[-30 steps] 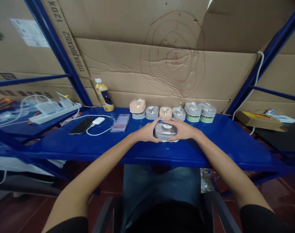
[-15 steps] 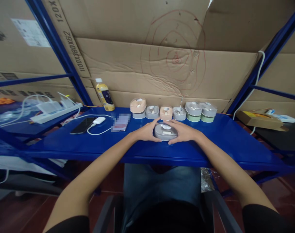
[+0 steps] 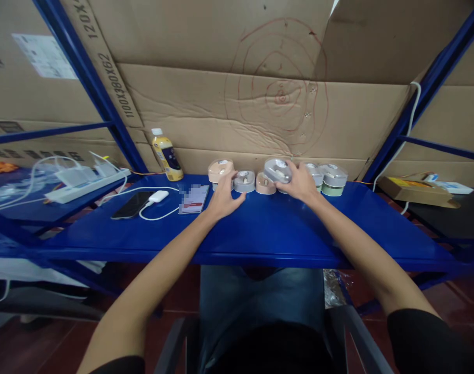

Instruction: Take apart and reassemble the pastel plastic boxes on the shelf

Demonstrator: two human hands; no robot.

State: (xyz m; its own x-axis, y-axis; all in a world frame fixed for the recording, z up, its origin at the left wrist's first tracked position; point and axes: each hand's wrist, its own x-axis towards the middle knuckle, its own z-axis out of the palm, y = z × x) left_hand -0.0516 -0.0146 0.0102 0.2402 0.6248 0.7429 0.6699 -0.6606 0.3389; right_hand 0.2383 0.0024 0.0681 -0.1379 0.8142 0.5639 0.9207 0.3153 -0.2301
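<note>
My right hand grips a small grey lidded box with a clear top, tilted and raised over the row at the back of the blue table. Behind and below it, another grey box is mostly hidden. My left hand has its thumb spread from its fingers and holds nothing. Its fingertips are in front of the peach box at the row's left end; I cannot tell whether they touch. Between the hands stand a grey box and a lower peach box.
Stacked boxes with green bases stand at the row's right end. To the left are a phone, a white charger with cable, a second phone and a yellow bottle. Cardboard walls the back.
Both hands held the grey box near the table's front. My right hand has lifted it back to the row, while my left hand has let go and moved left.
</note>
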